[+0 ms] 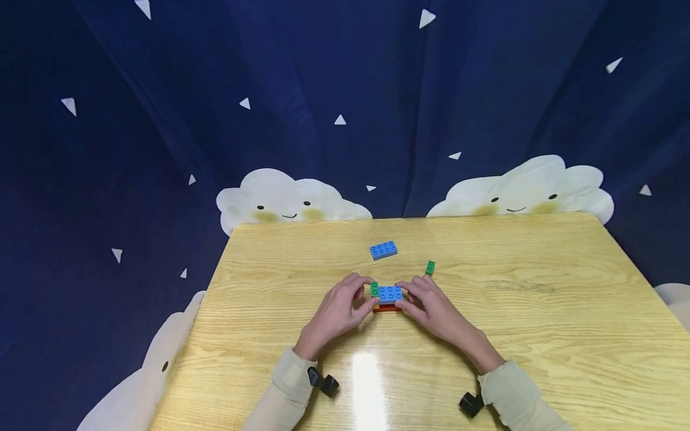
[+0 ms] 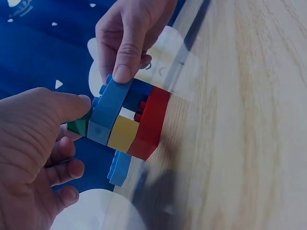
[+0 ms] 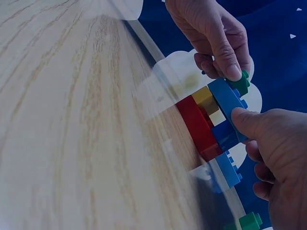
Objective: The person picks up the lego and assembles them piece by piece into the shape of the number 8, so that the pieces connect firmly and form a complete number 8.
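A small toy-brick stack stands on the table: a red brick (image 2: 152, 124) at the bottom, a yellow brick (image 2: 123, 135) and a small blue brick (image 3: 224, 135) at its two ends with a gap between them, and a long blue brick (image 1: 390, 294) bridging the top. My left hand (image 1: 336, 306) pinches a small green brick (image 3: 242, 84) between thumb and finger, at the left end of the long blue brick's top. Opposite it, my right hand (image 1: 435, 308) grips the right end of the long blue brick with thumb and fingers.
Behind the stack lies a loose blue brick (image 1: 384, 251) with studs up. Another small green brick (image 1: 430, 267) lies just beyond my right hand. The wooden table (image 1: 539, 287) ends at a dark blue curtain (image 1: 345, 72) with white clouds.
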A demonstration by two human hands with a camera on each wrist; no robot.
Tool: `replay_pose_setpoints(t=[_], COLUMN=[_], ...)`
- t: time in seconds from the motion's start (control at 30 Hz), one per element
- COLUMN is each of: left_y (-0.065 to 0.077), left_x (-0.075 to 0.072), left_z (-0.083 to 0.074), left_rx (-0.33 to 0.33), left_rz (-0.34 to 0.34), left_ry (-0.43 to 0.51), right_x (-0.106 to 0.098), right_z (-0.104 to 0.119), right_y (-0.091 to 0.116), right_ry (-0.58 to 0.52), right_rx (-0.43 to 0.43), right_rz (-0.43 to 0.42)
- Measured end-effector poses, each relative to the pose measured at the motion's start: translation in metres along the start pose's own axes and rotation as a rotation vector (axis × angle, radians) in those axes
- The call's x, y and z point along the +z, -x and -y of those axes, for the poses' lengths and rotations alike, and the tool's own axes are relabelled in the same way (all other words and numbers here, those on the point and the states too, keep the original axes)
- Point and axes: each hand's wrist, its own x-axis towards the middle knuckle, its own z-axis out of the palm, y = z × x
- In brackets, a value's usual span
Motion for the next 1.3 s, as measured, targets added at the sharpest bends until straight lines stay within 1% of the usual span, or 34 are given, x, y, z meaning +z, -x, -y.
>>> replay_pose_setpoints(t=[0.27,0.43,0.7,0.87,1.07,1.17,1.3], left_y=[0.003,0.003,0.003,0.003,0.003,0.002,0.001], left_x=[-0.002,0.0,0.0,0.0,0.0,-0.001,-0.002], left_z=[0.002,0.004,0.004,0.004,0.005,0.004,0.003], left_rx=[-0.004,-0.003,-0.021,-0.02,-0.029,-0.027,-0.023], left_rz=[-0.002,0.003,0.013,0.013,0.01,0.017,0.026], left_ry=[0.002,0.02,0.018,0.026,0.042,0.048,0.058], right_x=[0.004,0.004,0.003,-0.005,-0.013,-0.016,-0.018], right_z=[0.001,0.001,-0.003,-0.011,-0.026,-0.035,-0.046], right_y=[0.001,0.001,0.001,-0.002,-0.005,-0.003,-0.001], right_ry=[-0.019,-0.025,-0.057,-0.086,-0.055,-0.04,-0.026], right_rx=[-0.007,-0.006,-0.006,0.004,0.026,0.033,0.062], right_rz=[-0.004,-0.008,-0.013,-0.035,-0.088,-0.111,-0.135])
